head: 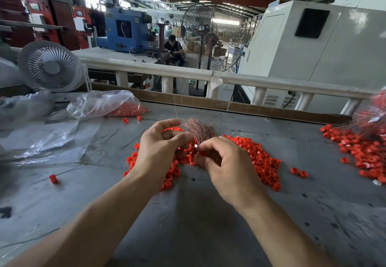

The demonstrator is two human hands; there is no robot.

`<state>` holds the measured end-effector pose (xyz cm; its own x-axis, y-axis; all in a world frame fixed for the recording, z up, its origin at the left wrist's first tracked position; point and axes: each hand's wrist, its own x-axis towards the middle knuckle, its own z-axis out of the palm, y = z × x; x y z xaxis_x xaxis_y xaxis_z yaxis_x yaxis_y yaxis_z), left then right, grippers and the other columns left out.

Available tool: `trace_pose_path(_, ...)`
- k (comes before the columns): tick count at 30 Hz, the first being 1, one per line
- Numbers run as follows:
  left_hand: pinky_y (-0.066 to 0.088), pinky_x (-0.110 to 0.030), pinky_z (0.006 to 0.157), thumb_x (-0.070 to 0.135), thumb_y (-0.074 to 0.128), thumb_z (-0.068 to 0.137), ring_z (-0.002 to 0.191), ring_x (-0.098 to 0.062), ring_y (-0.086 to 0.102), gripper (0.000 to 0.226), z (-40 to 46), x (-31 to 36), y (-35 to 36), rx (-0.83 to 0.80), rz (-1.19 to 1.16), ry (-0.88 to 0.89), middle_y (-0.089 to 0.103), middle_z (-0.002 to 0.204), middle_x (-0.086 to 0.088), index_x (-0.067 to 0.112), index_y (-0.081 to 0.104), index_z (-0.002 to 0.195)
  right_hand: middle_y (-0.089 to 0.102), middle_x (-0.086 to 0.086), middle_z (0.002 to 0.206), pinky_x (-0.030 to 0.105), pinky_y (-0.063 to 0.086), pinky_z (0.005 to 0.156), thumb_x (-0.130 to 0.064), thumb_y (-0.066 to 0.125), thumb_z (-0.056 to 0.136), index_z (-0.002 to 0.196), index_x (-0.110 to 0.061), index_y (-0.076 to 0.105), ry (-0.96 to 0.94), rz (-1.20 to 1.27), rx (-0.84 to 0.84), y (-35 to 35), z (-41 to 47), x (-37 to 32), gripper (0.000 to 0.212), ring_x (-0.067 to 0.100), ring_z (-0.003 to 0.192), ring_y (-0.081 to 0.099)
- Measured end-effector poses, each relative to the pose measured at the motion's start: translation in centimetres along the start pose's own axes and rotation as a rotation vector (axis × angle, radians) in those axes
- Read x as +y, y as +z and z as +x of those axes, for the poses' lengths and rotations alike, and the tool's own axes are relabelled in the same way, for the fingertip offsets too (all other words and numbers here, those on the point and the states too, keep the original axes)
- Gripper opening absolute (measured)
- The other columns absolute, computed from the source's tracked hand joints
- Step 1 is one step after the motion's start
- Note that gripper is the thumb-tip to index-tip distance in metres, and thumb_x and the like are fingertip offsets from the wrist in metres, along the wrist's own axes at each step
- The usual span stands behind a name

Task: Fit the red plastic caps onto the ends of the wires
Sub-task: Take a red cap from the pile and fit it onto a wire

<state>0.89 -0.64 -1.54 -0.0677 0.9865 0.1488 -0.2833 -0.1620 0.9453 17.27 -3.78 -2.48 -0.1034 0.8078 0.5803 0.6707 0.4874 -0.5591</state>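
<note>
- At the middle of the table (188, 225), a bundle of thin copper-coloured wires (199, 130) stands fanned upward between the two hands, over a heap of loose red caps (262, 162).
- Gripping the bundle low down is the right hand (227, 162), its fingers curled round the stems.
- Close beside it, the left hand (160, 147) has thumb and forefinger pinched together at the bundle's foot; whether a cap or a single wire sits in that pinch I cannot tell.
- Upper wire tips in view look bare, so most of this bundle seems uncapped.
- Off at the right edge lies another red pile with wires (363, 151), possibly finished pieces.
- Farther left, a plastic bag (104, 103) holds more caps, so plenty of work appears to remain.
</note>
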Motion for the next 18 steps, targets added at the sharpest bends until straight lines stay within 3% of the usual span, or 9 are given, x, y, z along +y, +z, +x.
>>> trace_pose_path(7,0.057,-0.023,0.056,0.005,0.075,0.087,0.064,-0.012,0.068,0.005,-0.07,0.28,-0.28,0.048,-0.002,-0.019,0.078,0.082,-0.01,0.007,0.073,0.092,0.069,-0.016,0.094,0.011,0.047,0.081,-0.011,0.079,0.088,0.1,-0.024,0.075,0.085,0.017,-0.027,-0.81,0.0,0.55,0.018,0.0,0.091,0.063)
trace_pose_path(18,0.056,-0.023,0.055,0.009,0.075,0.088,0.064,-0.014,0.067,0.003,-0.11,0.35,-0.25,0.082,-0.001,-0.026,0.077,0.084,-0.013,0.008,0.074,0.085,0.068,-0.018,0.093,0.007,0.045,0.079,-0.017,0.078,0.09,0.099,-0.026,0.075,0.1,0.006,-0.059,-1.05,-0.08,0.63,0.013,-0.004,0.092,0.062)
